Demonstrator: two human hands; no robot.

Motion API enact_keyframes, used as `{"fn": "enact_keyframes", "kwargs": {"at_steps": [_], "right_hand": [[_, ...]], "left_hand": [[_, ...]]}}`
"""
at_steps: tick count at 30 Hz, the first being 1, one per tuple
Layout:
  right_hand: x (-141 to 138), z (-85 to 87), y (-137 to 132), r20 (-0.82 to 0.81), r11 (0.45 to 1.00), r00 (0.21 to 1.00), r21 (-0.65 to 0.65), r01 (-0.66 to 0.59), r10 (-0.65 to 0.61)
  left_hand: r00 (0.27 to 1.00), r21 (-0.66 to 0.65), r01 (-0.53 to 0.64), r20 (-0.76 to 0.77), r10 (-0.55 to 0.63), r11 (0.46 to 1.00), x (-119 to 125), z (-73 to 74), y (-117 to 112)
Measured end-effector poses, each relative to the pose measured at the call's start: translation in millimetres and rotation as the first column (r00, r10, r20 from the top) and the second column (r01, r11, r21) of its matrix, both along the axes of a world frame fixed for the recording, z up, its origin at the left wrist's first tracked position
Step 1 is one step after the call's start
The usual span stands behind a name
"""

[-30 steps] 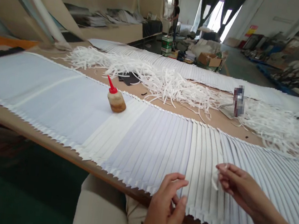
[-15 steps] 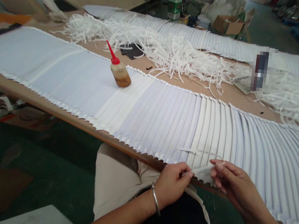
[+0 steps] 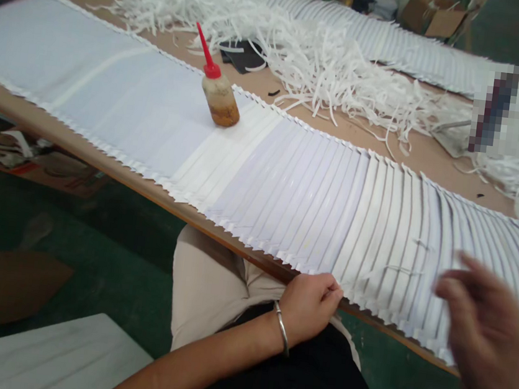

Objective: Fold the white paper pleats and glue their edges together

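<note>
A long row of overlapping white sheets point(image 3: 297, 192) lies along the table, fanned out towards the right. At its near edge my left hand point(image 3: 307, 306), a bracelet on its wrist, is closed with thumb and fingers pinched together. What sits in that pinch is hidden. My right hand point(image 3: 488, 327) hovers over the right part of the row, smeared by motion, so its grip is unclear. Between the hands, thin white strips point(image 3: 403, 270) show blurred above the sheets. A squeeze bottle point(image 3: 221, 99) with a red nozzle and brown liquid stands on the row.
Beyond the row lies a tangled heap of white strips point(image 3: 311, 69), with a second row of sheets point(image 3: 398, 45) behind it. A black piece point(image 3: 244, 57) rests by the heap. The table's front edge point(image 3: 148, 188) runs just above my lap. A cardboard box point(image 3: 432, 14) stands farther back.
My right hand has moved right, away from my left hand. The white piece stretched between them is no longer there. My left hand stays pinched near the edge; the view has tilted down.
</note>
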State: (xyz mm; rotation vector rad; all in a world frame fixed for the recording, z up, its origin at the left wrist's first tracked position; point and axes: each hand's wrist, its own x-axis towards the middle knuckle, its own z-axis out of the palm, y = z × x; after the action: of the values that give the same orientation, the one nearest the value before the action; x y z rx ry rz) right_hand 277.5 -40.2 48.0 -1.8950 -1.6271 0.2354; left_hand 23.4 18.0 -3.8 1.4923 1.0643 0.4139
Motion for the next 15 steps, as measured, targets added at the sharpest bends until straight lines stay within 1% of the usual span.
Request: {"fn": "enact_keyframes", "kwargs": {"at_steps": [1, 2, 3, 4, 5, 7, 10, 11, 13, 15], "right_hand": [[-21.5, -0.4, 6.9, 0.061, 0.968, 0.967, 0.023, -0.251, 0.249], [-39.6, -2.0, 15.5, 0.102, 0.888, 0.882, -0.044, -0.458, 0.46], [-53.4, -4.3, 24.9, 0.127, 0.819, 0.809, -0.073, -0.569, 0.573], [-62.3, -6.7, 34.5, 0.126, 0.756, 0.746, -0.115, -0.644, 0.654], [-66.8, -8.9, 43.8, 0.107, 0.724, 0.718, -0.163, -0.67, 0.688], [-66.5, -11.4, 60.3, 0.011, 0.701, 0.725, -0.262, -0.663, 0.689], [-59.7, -10.8, 81.4, -0.154, 0.651, 0.74, -0.381, -0.656, 0.655], [-58.8, -10.2, 88.2, -0.173, 0.641, 0.742, -0.403, -0.653, 0.648], [-60.0, -9.2, 102.1, -0.152, 0.627, 0.742, -0.441, -0.642, 0.653], [-63.7, -8.3, 115.6, -0.101, 0.613, 0.74, -0.493, -0.618, 0.665]], "left_hand": [[1.0, 0.019, -0.003, 0.014, 0.003, 1.0, -0.6, 0.3, -0.1], [1.0, 0.037, -0.012, 0.03, 0.011, 0.999, -2.0, 0.3, -0.2], [0.999, 0.05, -0.027, 0.043, 0.025, 0.998, -4.0, -0.1, -0.2], [0.998, 0.055, -0.049, 0.053, 0.046, 0.997, -6.6, -0.9, -0.1], [0.995, 0.048, -0.078, 0.058, 0.075, 0.996, -9.4, -1.7, 0.0], [0.987, 0.001, -0.147, 0.064, 0.147, 0.989, -14.7, -3.1, 0.2], [0.967, -0.116, -0.219, 0.104, 0.231, 0.969, -19.8, -2.6, 0.2], [0.962, -0.154, -0.227, 0.121, 0.247, 0.962, -21.3, -1.8, 0.1], [0.958, -0.19, -0.23, 0.129, 0.256, 0.955, -25.5, 0.0, -0.2], [0.966, -0.16, -0.229, 0.088, 0.245, 0.96, -32.2, 1.2, -1.1]]}}
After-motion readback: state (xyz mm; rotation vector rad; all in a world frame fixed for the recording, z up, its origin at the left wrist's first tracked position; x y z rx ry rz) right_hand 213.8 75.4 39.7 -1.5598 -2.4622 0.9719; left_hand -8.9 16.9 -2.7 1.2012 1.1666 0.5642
